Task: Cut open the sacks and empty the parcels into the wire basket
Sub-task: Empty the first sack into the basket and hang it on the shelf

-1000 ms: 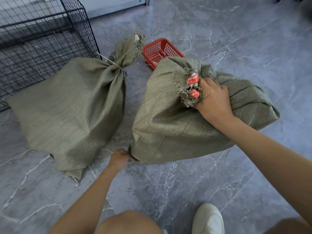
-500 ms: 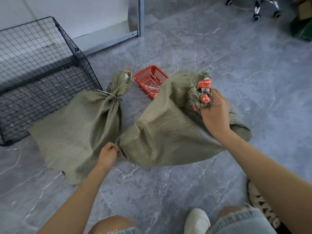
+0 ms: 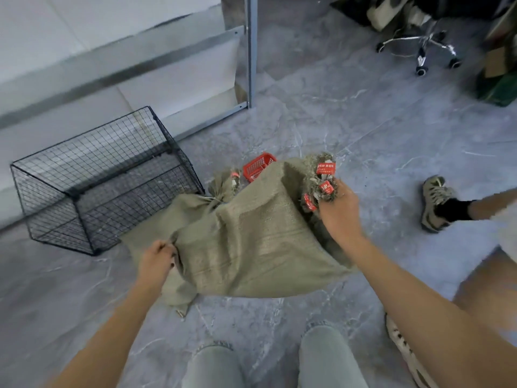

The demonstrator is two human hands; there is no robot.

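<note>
— Why held at both ends?
— Likely for hauling the near sack [image 3: 251, 242] as one load: pinched at a bottom corner by the left grip [image 3: 156, 259], clamped round the tied, red-tagged neck [image 3: 319, 177] by the right grip [image 3: 340, 217].
— Where now?
— On the floor [image 3: 363, 135] beside the wire basket [image 3: 75, 196], overlapping the second sack [image 3: 193, 208]. Not yet cut; neck tied shut, probably against spilling.
</note>
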